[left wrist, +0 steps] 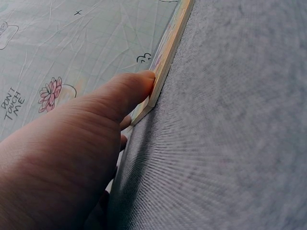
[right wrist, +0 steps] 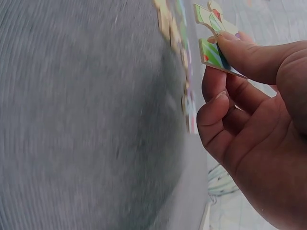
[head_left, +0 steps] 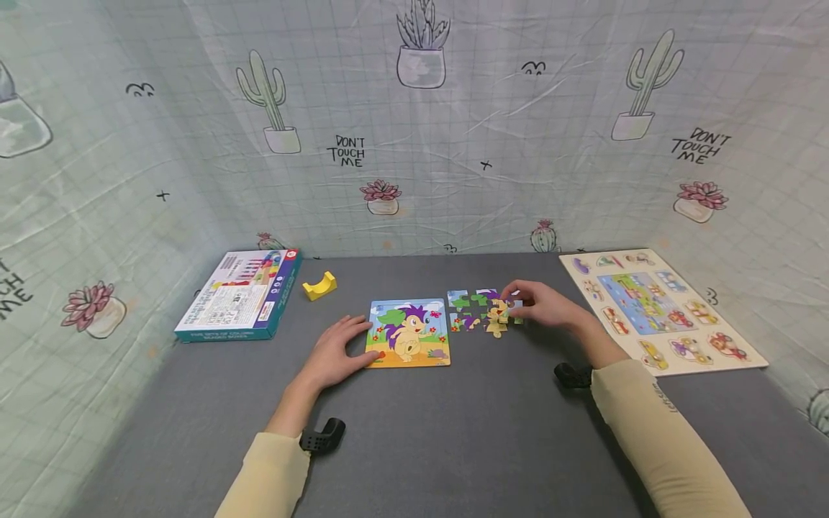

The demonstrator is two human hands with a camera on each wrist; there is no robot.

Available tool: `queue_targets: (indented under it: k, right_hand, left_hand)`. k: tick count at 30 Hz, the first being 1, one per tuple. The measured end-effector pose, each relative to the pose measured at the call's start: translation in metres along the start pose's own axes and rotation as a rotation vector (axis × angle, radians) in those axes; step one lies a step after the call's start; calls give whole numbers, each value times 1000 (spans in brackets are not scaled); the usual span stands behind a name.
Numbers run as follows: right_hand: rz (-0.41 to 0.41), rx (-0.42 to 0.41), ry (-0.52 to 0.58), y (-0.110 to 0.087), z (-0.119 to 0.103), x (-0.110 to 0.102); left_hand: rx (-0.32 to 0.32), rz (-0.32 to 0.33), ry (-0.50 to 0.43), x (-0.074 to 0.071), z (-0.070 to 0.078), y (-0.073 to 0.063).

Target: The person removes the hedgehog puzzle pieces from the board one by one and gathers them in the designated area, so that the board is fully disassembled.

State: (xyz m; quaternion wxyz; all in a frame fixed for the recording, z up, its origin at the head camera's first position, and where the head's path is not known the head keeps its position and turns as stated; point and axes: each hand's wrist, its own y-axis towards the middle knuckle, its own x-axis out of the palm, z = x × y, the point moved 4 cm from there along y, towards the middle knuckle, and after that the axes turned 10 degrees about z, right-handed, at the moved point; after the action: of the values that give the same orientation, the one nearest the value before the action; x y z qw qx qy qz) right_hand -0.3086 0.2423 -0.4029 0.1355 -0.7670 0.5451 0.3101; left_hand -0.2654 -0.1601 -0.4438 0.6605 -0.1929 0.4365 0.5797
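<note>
A puzzle board (head_left: 408, 338) with a purple-spined hedgehog picture lies flat on the table. My left hand (head_left: 337, 352) rests at its left side with fingers spread. In the left wrist view the thumb (left wrist: 136, 86) touches the board's edge (left wrist: 165, 62) near a corner. Right of the board, several loose puzzle pieces (head_left: 461, 302) lie in a small group. Above them my right hand (head_left: 547, 306) pinches a jigsaw piece (right wrist: 211, 52) between thumb and fingers, its green patterned face showing in the right wrist view. Part of that piece is hidden by the thumb.
A blue-and-white box (head_left: 236, 295) lies at the back left, with a yellow curved block (head_left: 320, 286) near it. A larger picture board (head_left: 583, 277) lies at the right, close to my right forearm. A patterned curtain (head_left: 453, 201) stands behind the table (head_left: 440, 446).
</note>
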Motion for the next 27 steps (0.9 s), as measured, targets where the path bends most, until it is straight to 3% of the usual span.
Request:
queue_targets:
  k: [11, 27]
  right_hand:
    - [-19, 9, -58, -11, 16, -12]
    - [22, 27, -177, -11, 27, -11]
  left_hand:
    - [-4, -7, -7, 1, 0, 0]
    - [2, -4, -21, 0, 0, -1]
